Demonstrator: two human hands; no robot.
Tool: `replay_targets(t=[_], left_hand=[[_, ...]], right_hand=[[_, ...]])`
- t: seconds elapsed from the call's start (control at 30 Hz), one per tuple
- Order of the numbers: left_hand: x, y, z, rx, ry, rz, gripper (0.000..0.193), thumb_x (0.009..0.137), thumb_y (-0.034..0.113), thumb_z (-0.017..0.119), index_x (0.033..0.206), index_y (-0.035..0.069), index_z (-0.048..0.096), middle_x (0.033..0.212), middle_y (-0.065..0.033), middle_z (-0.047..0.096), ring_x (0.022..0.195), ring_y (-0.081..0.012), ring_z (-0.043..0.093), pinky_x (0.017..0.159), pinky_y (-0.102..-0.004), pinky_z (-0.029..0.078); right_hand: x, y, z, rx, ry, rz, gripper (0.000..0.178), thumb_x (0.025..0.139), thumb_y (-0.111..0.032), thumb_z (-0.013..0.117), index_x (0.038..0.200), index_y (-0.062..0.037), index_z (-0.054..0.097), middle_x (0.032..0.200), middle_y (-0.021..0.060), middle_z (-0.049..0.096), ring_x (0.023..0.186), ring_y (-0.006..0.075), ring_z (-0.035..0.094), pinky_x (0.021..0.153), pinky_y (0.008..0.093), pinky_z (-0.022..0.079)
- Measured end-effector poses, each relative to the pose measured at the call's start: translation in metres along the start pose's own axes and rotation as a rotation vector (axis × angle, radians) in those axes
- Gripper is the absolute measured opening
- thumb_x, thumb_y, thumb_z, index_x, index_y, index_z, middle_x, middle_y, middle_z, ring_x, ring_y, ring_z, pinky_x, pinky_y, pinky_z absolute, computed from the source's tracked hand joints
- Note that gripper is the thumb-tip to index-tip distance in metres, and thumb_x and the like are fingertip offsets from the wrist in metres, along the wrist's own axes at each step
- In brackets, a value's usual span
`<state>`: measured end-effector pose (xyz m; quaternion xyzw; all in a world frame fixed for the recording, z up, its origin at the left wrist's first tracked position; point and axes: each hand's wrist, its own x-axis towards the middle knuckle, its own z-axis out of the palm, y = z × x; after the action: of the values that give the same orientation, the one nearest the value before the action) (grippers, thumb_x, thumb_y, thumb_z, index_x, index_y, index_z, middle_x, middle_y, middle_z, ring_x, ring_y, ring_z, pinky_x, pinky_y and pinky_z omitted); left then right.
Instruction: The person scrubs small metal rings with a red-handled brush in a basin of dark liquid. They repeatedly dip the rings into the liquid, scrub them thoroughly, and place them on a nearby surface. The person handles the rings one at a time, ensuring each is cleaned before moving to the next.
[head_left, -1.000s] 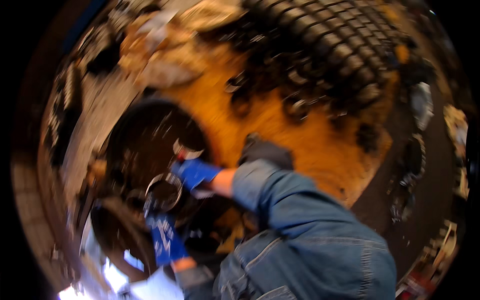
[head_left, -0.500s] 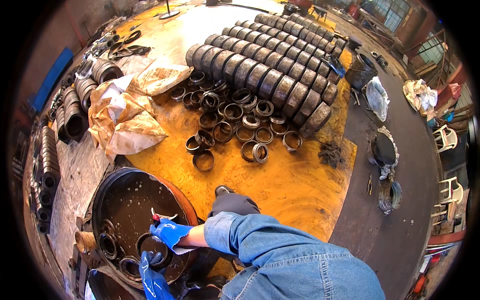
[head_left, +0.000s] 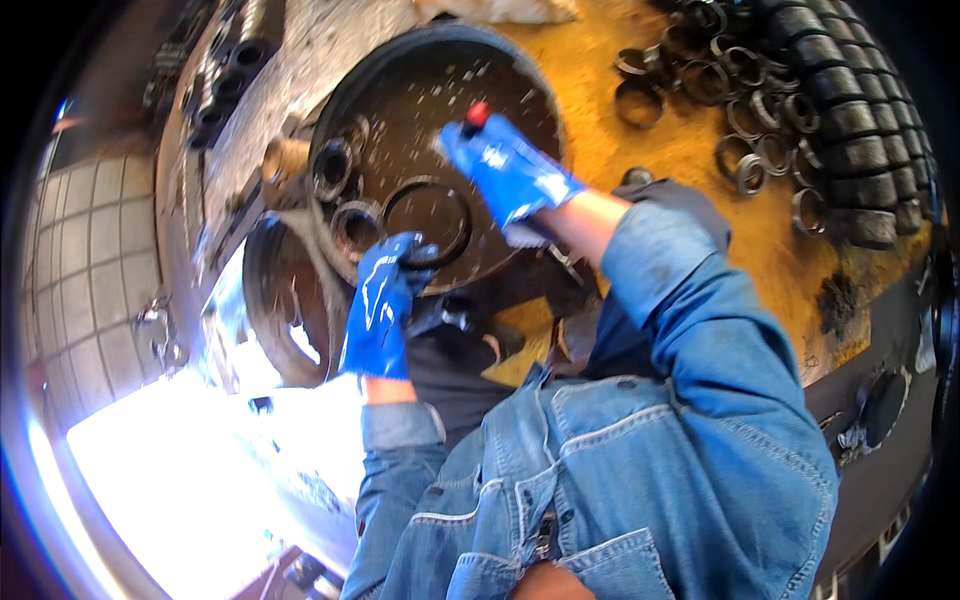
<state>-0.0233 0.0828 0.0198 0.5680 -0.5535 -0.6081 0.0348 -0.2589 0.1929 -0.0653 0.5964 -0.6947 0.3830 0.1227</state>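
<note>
My left hand [head_left: 382, 295], in a blue rubber glove, is closed on the near edge of a dark metal ring [head_left: 466, 222]. The ring is held tilted over a round tub [head_left: 338, 92] of dark, speckled liquid. My right hand [head_left: 512, 178], gloved the same way, is closed around a tool with a red and black end [head_left: 477, 116]; the rest of this tool is hidden by the glove and blur. That hand is above the tub, to the right of the ring and apart from it. Two smaller rings, one upper [head_left: 330, 168] and one lower [head_left: 357, 226], sit at the tub's left side.
A second round container [head_left: 270, 285] stands at the near left of the tub. Several loose metal rings [head_left: 705, 82] lie on the yellow floor [head_left: 590, 130] at right, beside rows of thick dark rings [head_left: 855, 155]. A brown cylinder [head_left: 286, 160] is by the tub's left edge.
The view has swung down and left, so the tub appears higher and more central. My right hand has moved away from the ring; my left hand still grips it.
</note>
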Motion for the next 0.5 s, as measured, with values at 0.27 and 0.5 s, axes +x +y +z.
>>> replay_targets(t=[0.27, 0.5], left_hand=[[-0.006, -0.034, 0.001, 0.224, -0.023, 0.135, 0.034, 0.104, 0.021, 0.057, 0.131, 0.005, 0.068, 0.119, -0.015, 0.076, 0.075, -0.0218, 0.072, 0.065, -0.0295, 0.055], [-0.003, -0.04, 0.004, 0.309, -0.197, 0.319, 0.028, 0.099, 0.011, 0.065, 0.122, -0.004, 0.068, 0.116, -0.0165, 0.07, 0.083, -0.025, 0.075, 0.069, -0.0338, 0.061]], right_hand=[[0.042, -0.016, -0.045, 0.708, -0.29, 1.163, 0.041, 0.098, -0.043, 0.061, 0.097, -0.0028, 0.072, 0.082, 0.0183, 0.071, 0.075, 0.0337, 0.063, 0.077, 0.0433, 0.052], [0.033, -0.016, -0.045, 0.746, -0.291, 1.023, 0.041, 0.098, -0.043, 0.061, 0.101, -0.0029, 0.071, 0.086, 0.0181, 0.071, 0.078, 0.03, 0.064, 0.078, 0.0416, 0.052]])
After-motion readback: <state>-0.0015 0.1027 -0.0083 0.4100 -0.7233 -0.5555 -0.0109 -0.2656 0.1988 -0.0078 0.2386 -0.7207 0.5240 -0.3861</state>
